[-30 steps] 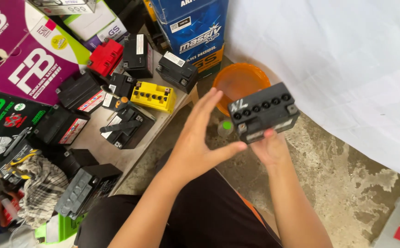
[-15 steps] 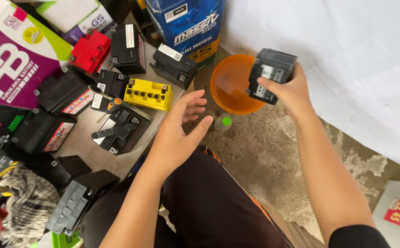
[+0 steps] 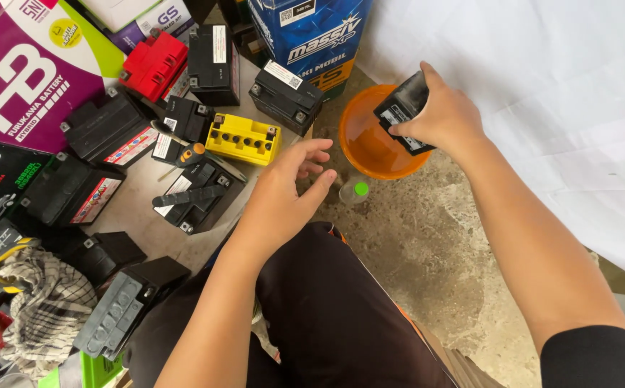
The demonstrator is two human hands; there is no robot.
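My right hand (image 3: 442, 117) grips a small black battery (image 3: 401, 108) and holds it tipped over an orange bowl (image 3: 370, 147) on the concrete floor. My left hand (image 3: 286, 190) hovers empty with fingers loosely spread, just left of a small clear bottle with a green cap (image 3: 354, 191). A yellow battery (image 3: 243, 139) and a black battery with a loose black strip on top (image 3: 197, 194) lie on the low board to the left of that hand.
Several black batteries, a red one (image 3: 153, 61) and a screwdriver with an orange-and-black handle (image 3: 183, 156) cover the board. Purple (image 3: 25, 65) and blue (image 3: 312, 36) cartons stand behind. A white sheet (image 3: 542, 93) hangs at right. A checked cloth (image 3: 36, 309) lies at lower left.
My right hand carried the black battery from in front of me out over the orange bowl and tipped it. My left hand let go of it and drew back.
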